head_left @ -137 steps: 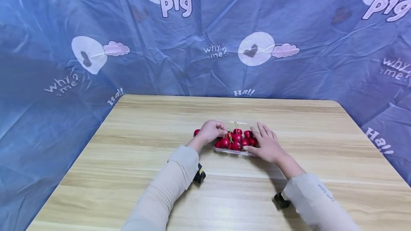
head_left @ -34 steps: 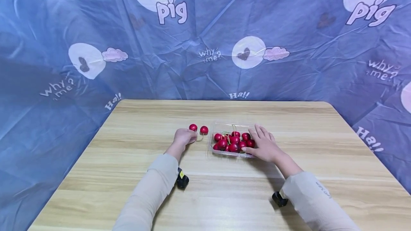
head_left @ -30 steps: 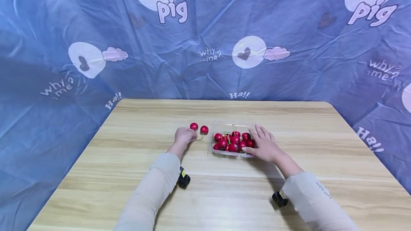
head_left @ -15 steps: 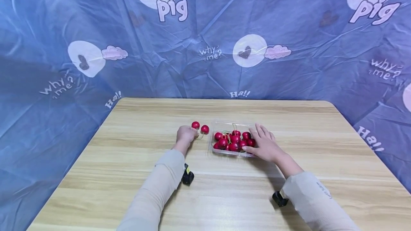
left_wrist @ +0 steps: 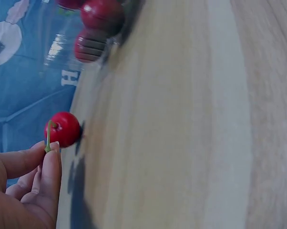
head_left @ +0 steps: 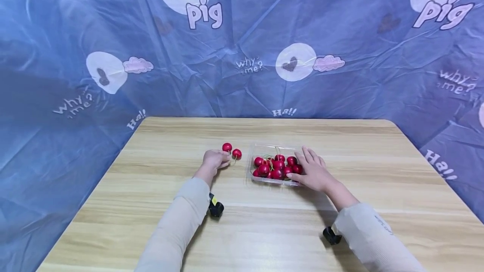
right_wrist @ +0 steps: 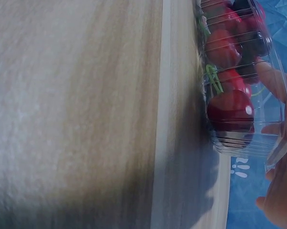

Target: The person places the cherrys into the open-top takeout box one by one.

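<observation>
In the left wrist view, my left hand (left_wrist: 26, 186) pinches the green stem of a red cherry (left_wrist: 65, 130) between thumb and forefinger. The head view has two loose cherries, a farther one (head_left: 227, 147) and a nearer one (head_left: 236, 153), just beyond the left hand (head_left: 215, 160). Which of them has the pinched stem is hard to tell there. A clear plastic container (head_left: 252, 173) of stemmed cherries (head_left: 278, 165) stands to their right. My right hand (head_left: 313, 172) rests over its right end with fingers spread, the thumb over the cherries at the near side.
The wood-grain table (head_left: 264, 226) carries the container near its middle. A blue printed cloth (head_left: 234, 83) hangs behind the table's far edge and along its sides. Black wrist cameras (head_left: 216, 209) hang beneath both sleeves.
My left hand has gone from above the container to the table on its left, where a second cherry now lies. Lately it shifted slightly left with the cherries. The right hand stays put.
</observation>
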Motion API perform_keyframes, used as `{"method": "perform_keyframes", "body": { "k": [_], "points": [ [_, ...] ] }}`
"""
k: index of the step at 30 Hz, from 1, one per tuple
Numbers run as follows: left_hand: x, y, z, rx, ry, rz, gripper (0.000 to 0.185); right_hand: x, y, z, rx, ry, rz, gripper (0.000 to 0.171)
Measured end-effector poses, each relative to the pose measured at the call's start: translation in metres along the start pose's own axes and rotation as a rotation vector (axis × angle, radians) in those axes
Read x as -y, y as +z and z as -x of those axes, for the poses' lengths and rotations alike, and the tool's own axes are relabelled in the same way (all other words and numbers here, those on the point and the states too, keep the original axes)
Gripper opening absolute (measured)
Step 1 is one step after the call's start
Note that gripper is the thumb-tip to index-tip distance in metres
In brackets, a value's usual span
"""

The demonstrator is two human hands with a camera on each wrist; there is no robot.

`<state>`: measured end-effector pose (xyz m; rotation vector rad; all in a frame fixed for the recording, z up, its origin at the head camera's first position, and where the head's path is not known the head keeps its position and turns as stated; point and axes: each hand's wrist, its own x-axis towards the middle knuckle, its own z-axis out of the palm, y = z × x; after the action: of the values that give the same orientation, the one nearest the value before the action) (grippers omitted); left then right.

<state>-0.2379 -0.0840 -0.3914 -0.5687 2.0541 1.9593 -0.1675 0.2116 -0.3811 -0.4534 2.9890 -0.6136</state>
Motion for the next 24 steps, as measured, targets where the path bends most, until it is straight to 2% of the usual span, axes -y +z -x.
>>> {"method": "perform_keyframes", "body": {
  "k": [12, 24],
  "points": [
    [-0.014, 0.003, 0.023, 0.095, 0.009, 0.067, 0.020, 0.000, 0.001, 0.001, 0.005, 0.001, 0.004, 0.081],
    [-0.027, 0.024, 0.042, 0.165, 0.065, 0.151, 0.023, 0.000, -0.002, 0.000, 0.014, 0.001, -0.004, 0.079]
  ]
}}
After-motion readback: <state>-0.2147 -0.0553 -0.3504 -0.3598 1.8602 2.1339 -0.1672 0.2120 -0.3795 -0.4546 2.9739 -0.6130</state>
